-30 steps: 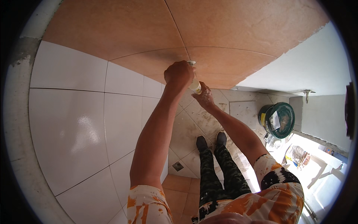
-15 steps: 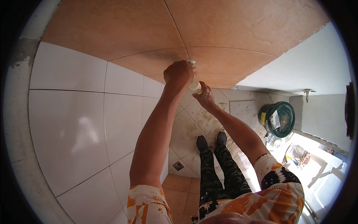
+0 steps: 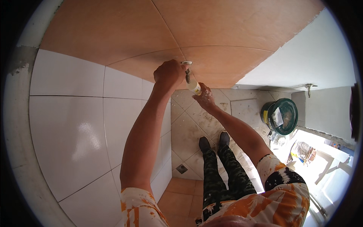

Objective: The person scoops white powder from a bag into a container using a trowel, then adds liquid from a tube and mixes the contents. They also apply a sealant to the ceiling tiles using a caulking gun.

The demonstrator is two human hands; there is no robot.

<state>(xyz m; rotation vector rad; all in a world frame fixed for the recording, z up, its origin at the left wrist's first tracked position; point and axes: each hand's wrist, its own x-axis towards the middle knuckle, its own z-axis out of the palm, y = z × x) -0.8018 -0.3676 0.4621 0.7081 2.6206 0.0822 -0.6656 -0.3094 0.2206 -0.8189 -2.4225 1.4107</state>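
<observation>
My left hand (image 3: 169, 72) is raised against the orange tiled wall (image 3: 227, 62), its fingers curled beside a small white disc (image 3: 186, 62) on the tiles. Its grip is mostly turned away, so what it holds is hidden. Just right of these fingers hangs a small dark grey piece (image 3: 188, 77), too small to name. My right hand (image 3: 205, 97), dusted with white, is lower and closed round a pale cylindrical tube (image 3: 194, 87) with a yellowish label. The tube tilts up toward the dark piece and the left fingers.
Glossy white wall tiles (image 3: 68, 128) run along the left. A green bucket (image 3: 264, 115) with a lid stands at the right, below a metal tap (image 3: 309, 89) on the white wall. Dusty floor tiles (image 3: 189, 128), with a small drain (image 3: 182, 168), lie around my shoes (image 3: 204, 143).
My left hand has shifted left, apart from the tube. The dark grey piece and more of the tube now show between my hands. The view has turned slightly.
</observation>
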